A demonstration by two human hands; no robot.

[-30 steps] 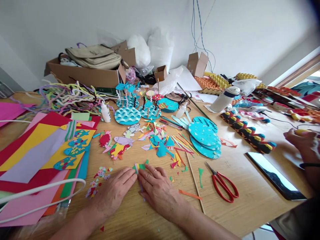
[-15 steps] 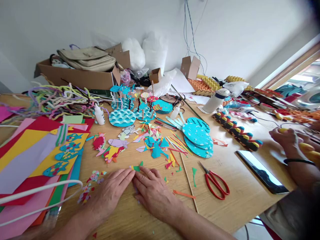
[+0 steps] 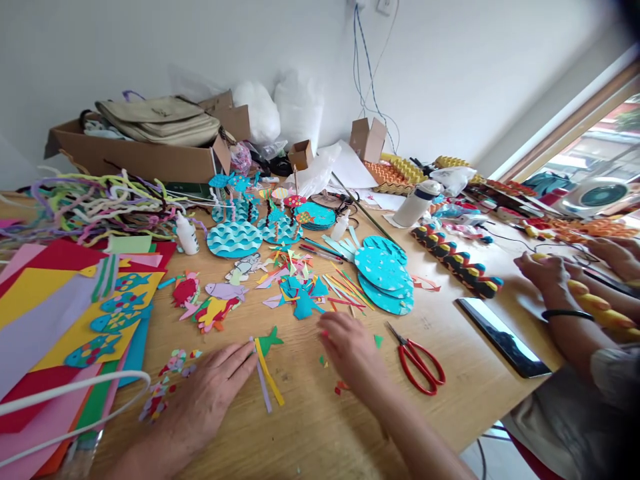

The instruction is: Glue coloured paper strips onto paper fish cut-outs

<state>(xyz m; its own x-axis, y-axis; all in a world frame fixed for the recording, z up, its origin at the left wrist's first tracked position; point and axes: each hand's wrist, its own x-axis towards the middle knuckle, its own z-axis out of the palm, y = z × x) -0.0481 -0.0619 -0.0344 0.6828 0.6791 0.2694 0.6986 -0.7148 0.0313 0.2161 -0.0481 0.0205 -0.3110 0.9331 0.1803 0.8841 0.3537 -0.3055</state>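
My left hand (image 3: pixel 213 387) lies flat on the table, fingers stretched out, its fingertips at the head end of a green paper fish (image 3: pixel 269 341). A yellow paper strip (image 3: pixel 270 373) and a purple paper strip (image 3: pixel 263 385) slant down across the wood from the same fingertips. The fish's front part is hidden under the fingers. My right hand (image 3: pixel 353 353) is off to the right, fingers loosely bent and apart from the thumb. Small red scraps (image 3: pixel 342 387) lie below it. Beyond its fingertips are thin coloured paper strips (image 3: pixel 350 287) and a pile of blue paper cut-outs (image 3: pixel 303 297).
Red-handled scissors (image 3: pixel 420 367) and a phone (image 3: pixel 503 337) lie to the right. Blue discs (image 3: pixel 385 273) and a glue bottle (image 3: pixel 187 233) stand farther back. Coloured paper sheets (image 3: pixel 60 320) cover the left side. Another person's hands (image 3: pixel 547 273) work at the right edge.
My right hand has lifted off the fish and moved right, uncovering the green tail and the two strips. My left hand stays on the fish. The view has shifted slightly.
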